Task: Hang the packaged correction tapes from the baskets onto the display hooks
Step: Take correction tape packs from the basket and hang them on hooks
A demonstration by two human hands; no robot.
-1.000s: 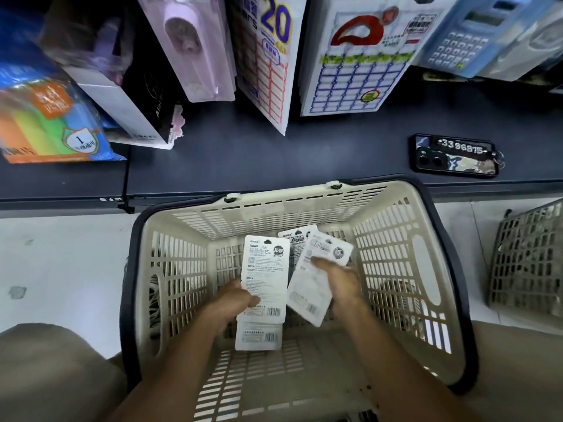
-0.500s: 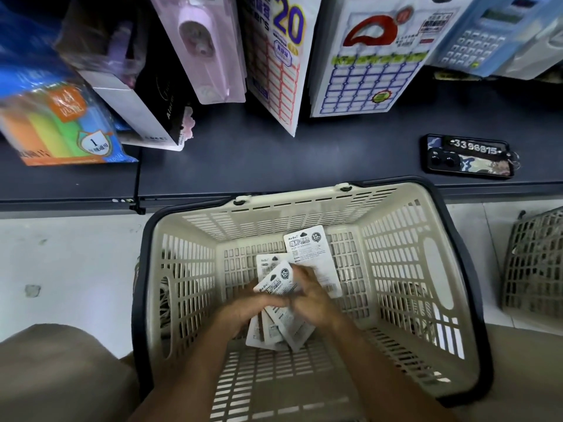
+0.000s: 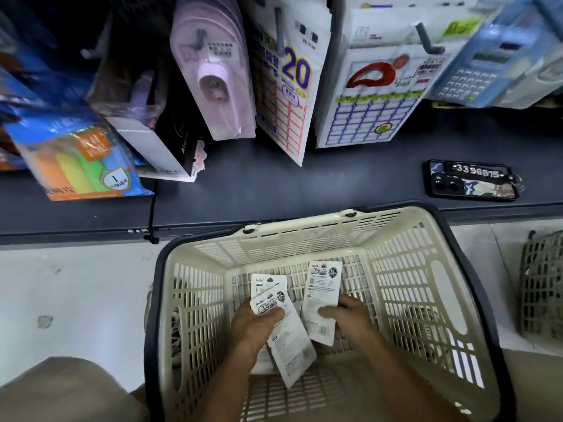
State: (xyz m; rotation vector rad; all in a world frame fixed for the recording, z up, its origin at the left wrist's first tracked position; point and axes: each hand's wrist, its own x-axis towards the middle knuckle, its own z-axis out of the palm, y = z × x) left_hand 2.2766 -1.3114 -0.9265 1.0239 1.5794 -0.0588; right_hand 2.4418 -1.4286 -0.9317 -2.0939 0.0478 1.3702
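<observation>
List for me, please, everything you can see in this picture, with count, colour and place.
basket: one, cream with dark rim, on the floor below the shelf
correction tape packs: at least three, white, inside the basket, held in the hands
second basket: one, grey, at the right edge, partly out of view
shelf: one, dark, across the middle
phone: one, dark patterned case with a number tag, lying on the shelf at right
label sheet packs: two hanging stacks, white with red or blue grids, above the shelf
pink packs: one hanging stack, top centre
calculator packs: blue, top right
sticky note pack: one, multicoloured, left
left hand: grips two fanned packs
right hand: grips one pack
</observation>
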